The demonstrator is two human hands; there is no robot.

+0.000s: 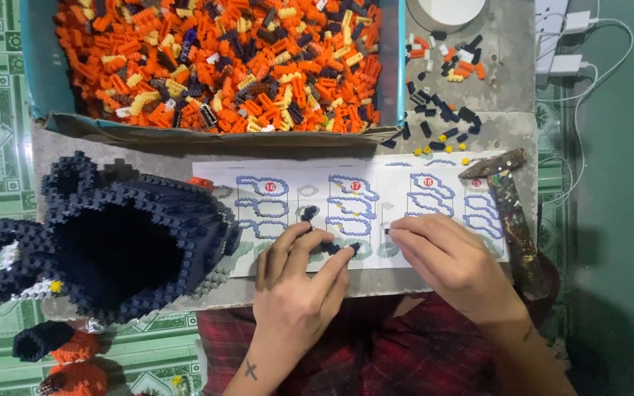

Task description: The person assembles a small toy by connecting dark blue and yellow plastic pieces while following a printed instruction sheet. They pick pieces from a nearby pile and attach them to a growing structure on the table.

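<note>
My left hand [299, 282] rests on a paper instruction sheet [361, 192], its fingertips pressing a short row of dark navy bricks [332, 248]. A small dark brick cluster [308, 213] lies just above that hand. My right hand [445, 257] lies palm down on the same sheet to the right, fingers curled toward the left; whether it pinches a piece is hidden. A large hollow model of dark navy bricks [122, 246] stands left of my left hand.
A blue box [34, 66] full of orange, yellow and dark bricks fills the far side. Loose bricks [445, 81] lie scattered at the far right. A hammer [511, 213] lies beside the sheet. Small orange and navy built pieces [64, 352] sit on the green tiled floor.
</note>
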